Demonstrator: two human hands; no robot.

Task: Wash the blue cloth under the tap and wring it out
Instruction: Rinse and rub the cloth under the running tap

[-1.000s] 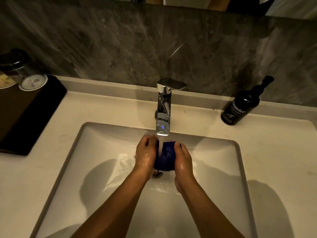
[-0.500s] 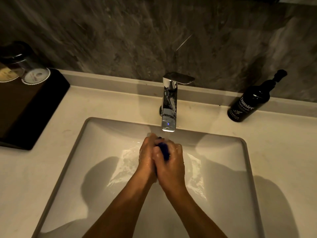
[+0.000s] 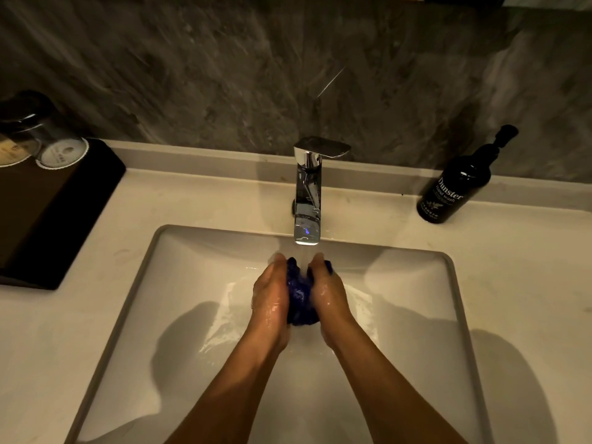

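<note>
Head view: two bare forearms reach over a white sink [image 3: 179, 283], the left hand [image 3: 269, 296] and right hand [image 3: 330, 293] pressing a bunched blue cloth [image 3: 299, 296] between their palms. Fingers of both curl round the wet bundle, its top showing between the fingertips. Just beyond them, water falls from a chrome tap [image 3: 307, 200]. Farther right stands a black hand-wash bottle [image 3: 455, 190].
</note>
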